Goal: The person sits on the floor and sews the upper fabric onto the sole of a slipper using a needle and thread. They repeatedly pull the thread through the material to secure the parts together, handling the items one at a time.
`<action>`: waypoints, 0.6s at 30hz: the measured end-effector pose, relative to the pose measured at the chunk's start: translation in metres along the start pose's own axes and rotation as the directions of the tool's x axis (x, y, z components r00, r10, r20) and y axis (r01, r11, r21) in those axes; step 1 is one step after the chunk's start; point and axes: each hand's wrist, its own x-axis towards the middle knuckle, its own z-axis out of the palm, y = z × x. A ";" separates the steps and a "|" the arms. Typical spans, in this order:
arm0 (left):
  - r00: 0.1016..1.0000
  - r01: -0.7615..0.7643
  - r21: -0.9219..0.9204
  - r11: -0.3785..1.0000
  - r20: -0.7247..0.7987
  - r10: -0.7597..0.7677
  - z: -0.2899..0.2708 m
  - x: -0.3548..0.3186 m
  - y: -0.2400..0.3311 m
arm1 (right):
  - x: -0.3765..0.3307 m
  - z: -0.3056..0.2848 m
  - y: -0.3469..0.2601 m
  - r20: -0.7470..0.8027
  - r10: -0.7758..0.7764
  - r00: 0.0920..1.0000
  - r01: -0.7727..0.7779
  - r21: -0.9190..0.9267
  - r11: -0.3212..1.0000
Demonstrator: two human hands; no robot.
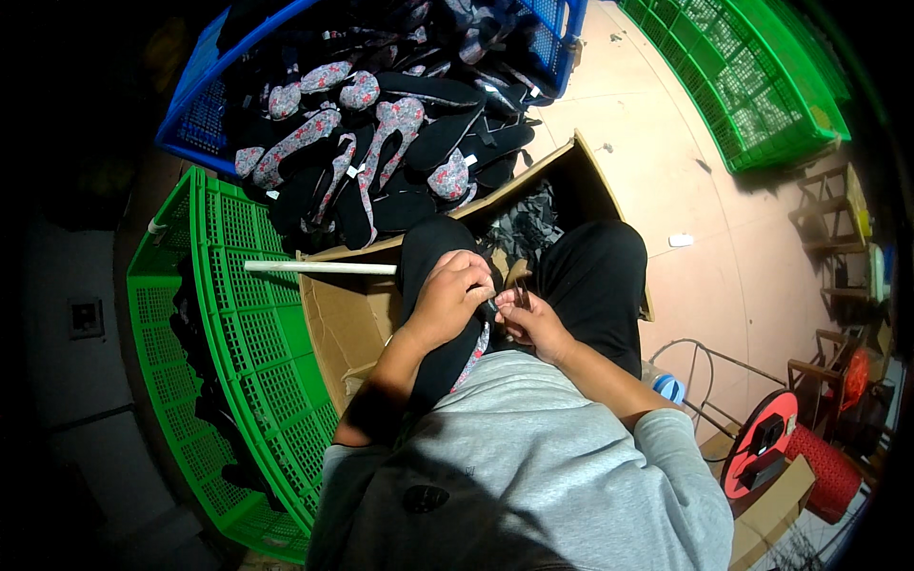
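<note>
My hands meet above my lap, between my knees. My left hand (451, 293) is closed, its fingers bent over the end of a black cloth piece with a floral edge (473, 360) that hangs down along my left thigh. Close against it, my right hand (529, 320) has thumb and fingers pinched together on something small and dark that I cannot make out. Beside the right fingers a brownish scrap (516, 274) shows. A white rod (319, 268) lies across, one end at my left knee. Under my knees stands an open cardboard box (343, 328) with crumpled dark plastic (526, 225) inside.
Ahead, a blue crate (198, 119) overflows with black and floral cloth shoes (392, 119). A green crate (252, 324) with dark items stands at my left, more green crates (743, 90) far right. Near my right are a red round-topped stool (759, 443) and wooden frames (830, 214).
</note>
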 end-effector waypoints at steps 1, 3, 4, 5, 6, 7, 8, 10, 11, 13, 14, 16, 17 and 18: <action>1.000 0.008 -0.008 1.000 -0.010 -0.008 -0.001 -0.002 0.001 | 0.000 0.000 0.001 -0.001 0.002 1.000 -0.002 -0.002 1.000; 0.999 0.034 -0.009 0.999 -0.041 -0.035 -0.001 -0.004 0.001 | 0.000 0.000 0.001 -0.004 0.001 1.000 -0.001 -0.004 1.000; 0.997 0.053 -0.001 0.999 -0.061 -0.053 -0.001 -0.006 -0.001 | 0.000 0.001 0.002 -0.007 -0.001 1.000 0.001 -0.004 1.000; 0.994 0.071 0.005 0.997 -0.082 -0.070 -0.001 -0.006 -0.002 | 0.000 0.001 0.002 -0.010 -0.004 1.000 0.004 -0.006 1.000; 0.995 0.070 0.019 0.997 -0.072 -0.069 -0.001 -0.007 -0.002 | 0.000 0.001 0.002 -0.007 -0.003 1.000 0.003 -0.004 1.000; 0.996 0.069 0.033 0.997 -0.062 -0.067 -0.001 -0.007 -0.002 | -0.001 0.001 0.001 -0.004 -0.003 1.000 0.003 -0.002 1.000; 0.997 0.067 0.047 0.997 -0.051 -0.065 -0.001 -0.007 -0.001 | -0.001 0.001 0.001 -0.001 -0.004 1.000 0.004 0.001 1.000; 0.999 0.047 0.094 0.994 -0.014 -0.046 -0.001 -0.006 0.003 | -0.003 0.001 -0.001 0.001 -0.006 1.000 0.006 -0.004 1.000; 0.999 0.036 0.118 0.992 0.005 -0.037 -0.001 -0.005 0.004 | -0.003 0.001 -0.002 0.003 -0.008 1.000 0.008 -0.006 1.000; 0.999 0.021 0.115 0.993 0.043 -0.026 -0.003 -0.005 0.005 | -0.003 0.000 -0.001 0.004 0.000 1.000 0.000 0.005 1.000; 0.998 0.015 0.115 0.993 0.059 -0.022 -0.005 -0.005 0.004 | -0.001 0.001 -0.001 0.009 0.005 1.000 -0.005 0.009 1.000; 0.997 0.002 0.139 0.990 0.082 -0.014 -0.004 -0.007 0.001 | -0.003 0.004 -0.003 -0.020 0.031 0.999 -0.031 0.002 1.000; 0.997 -0.002 0.164 0.986 0.082 -0.011 -0.008 -0.007 -0.004 | 0.001 0.010 -0.004 -0.018 0.042 0.999 -0.042 -0.007 0.999; 0.996 -0.060 0.203 0.977 0.079 0.045 -0.008 -0.011 -0.009 | 0.006 -0.002 0.004 0.097 0.035 0.995 -0.033 -0.026 0.999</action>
